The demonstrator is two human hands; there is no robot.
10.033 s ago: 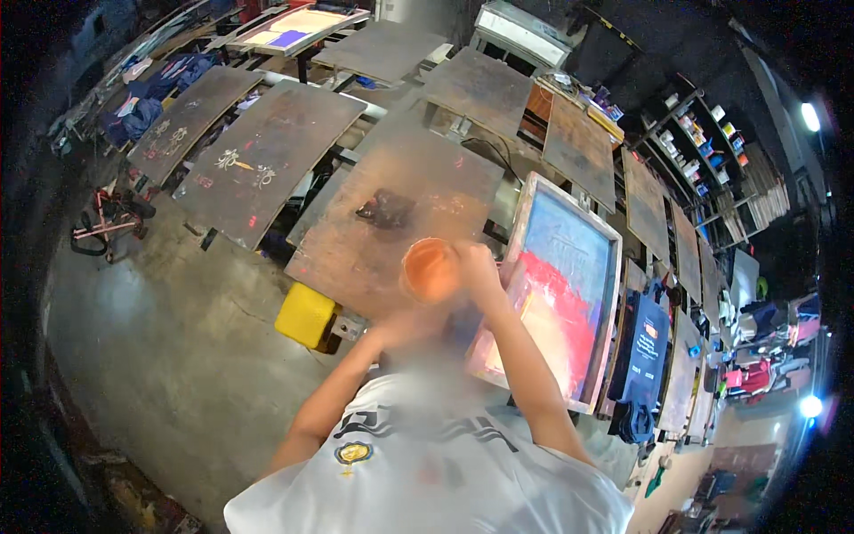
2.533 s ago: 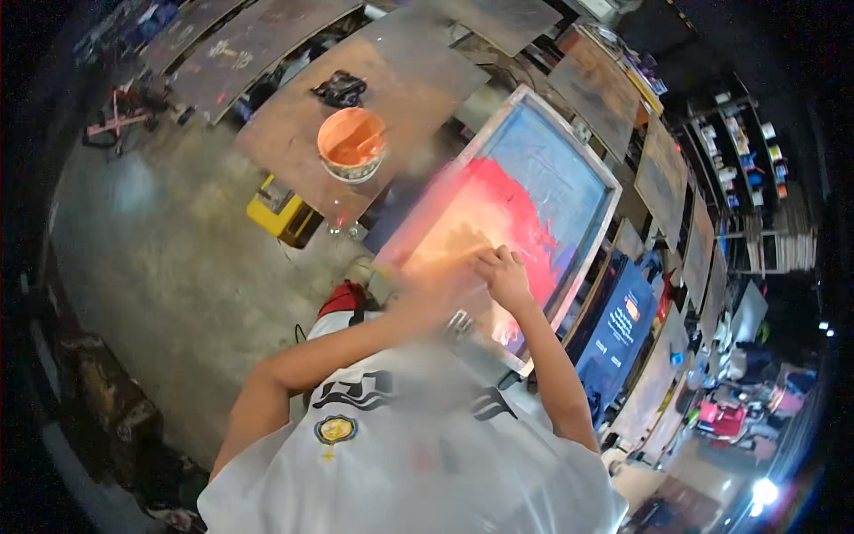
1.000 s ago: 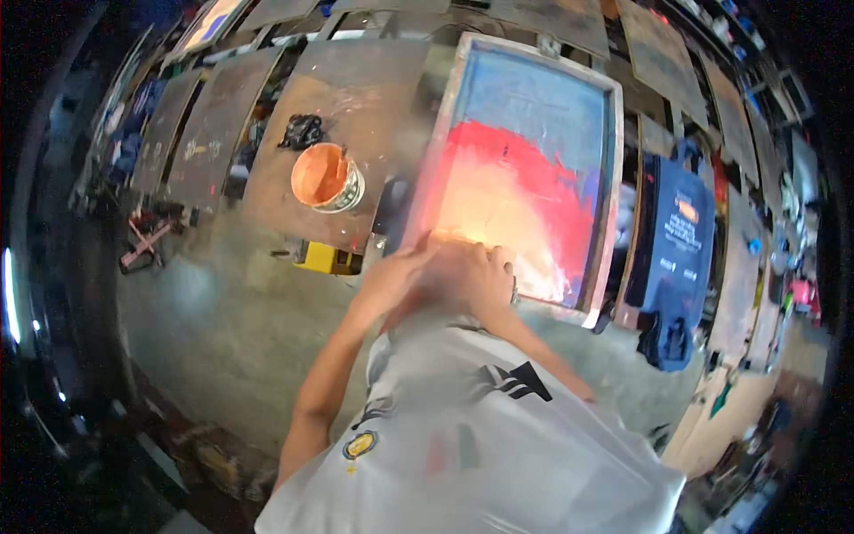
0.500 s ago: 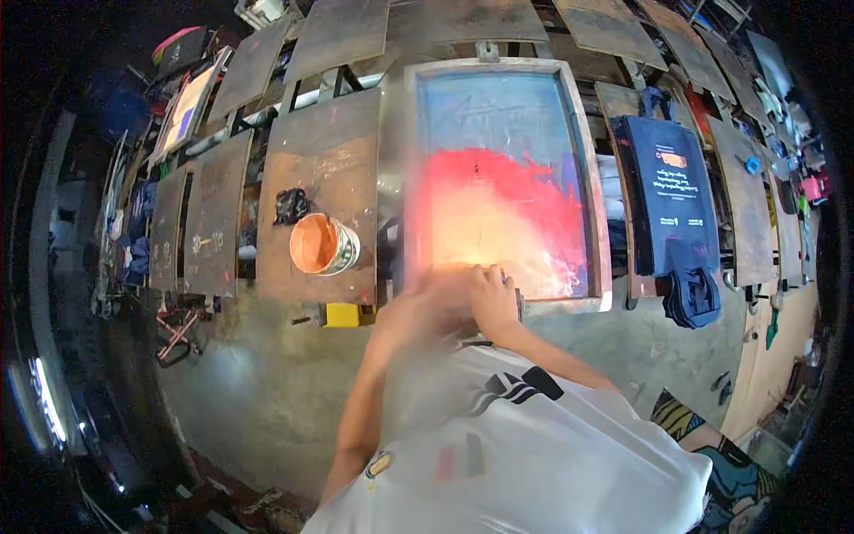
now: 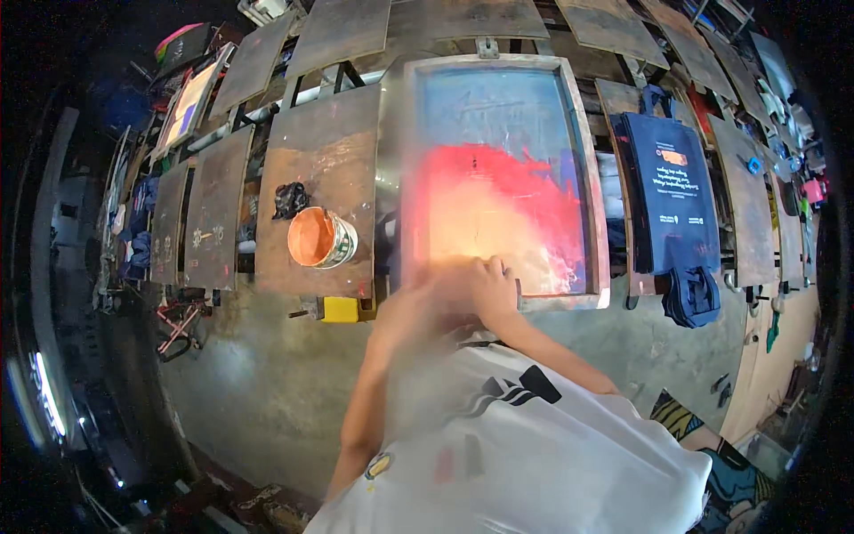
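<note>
A wooden-framed printing screen lies before me, its mesh blue at the far end and smeared with red and pale orange ink nearer to me. At its near edge, my right hand is closed, fingers bent over a squeegee, of which only a dark end shows beside the hand. Close by on the left, my left hand reaches to the same edge. A hazy smear covers its fingers, so their grip is hidden.
An open tub of orange ink and a crumpled black plastic piece rest on the board to the left. A navy tote bag lies on the right-hand board. Below the left board is a yellow object.
The whole view has shifted slightly. Both hands stay at the near end of the screen, and the ink patch looks much the same.
</note>
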